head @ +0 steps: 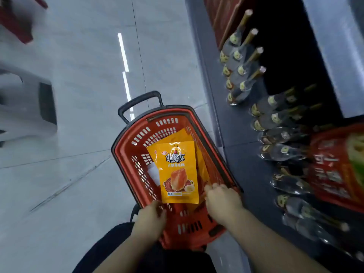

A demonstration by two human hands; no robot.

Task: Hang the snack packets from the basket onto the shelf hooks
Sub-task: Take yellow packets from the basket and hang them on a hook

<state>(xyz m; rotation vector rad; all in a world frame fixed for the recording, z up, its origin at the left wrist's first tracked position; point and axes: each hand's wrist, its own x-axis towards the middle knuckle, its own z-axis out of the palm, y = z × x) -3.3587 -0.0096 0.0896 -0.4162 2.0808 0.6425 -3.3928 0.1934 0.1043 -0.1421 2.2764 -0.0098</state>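
Top packet: an orange-yellow snack packet lies face up inside the red basket, dark lettering near its top, a picture of glazed meat lower down, a hang hole at the upper edge.
Other packets: at least one more orange packet shows under it toward the basket's far end; the exact count below is hidden.
White item: a small pale pack sits at the top packet's left edge, against the basket wall.
Left hand: the left hand is at the basket's near-left rim; I cannot tell whether its fingers hold anything.
Right hand: the right hand reaches into the basket's near-right corner, fingers curled down beside the top packet; what they grasp is hidden.
Basket handle: one black pull handle stands at the basket's far end.
Bottles: rows of glass bottles stand on the low shelf right of the basket, too many and too blurred to count.
Red packs: blurred red packs hang right of the basket.
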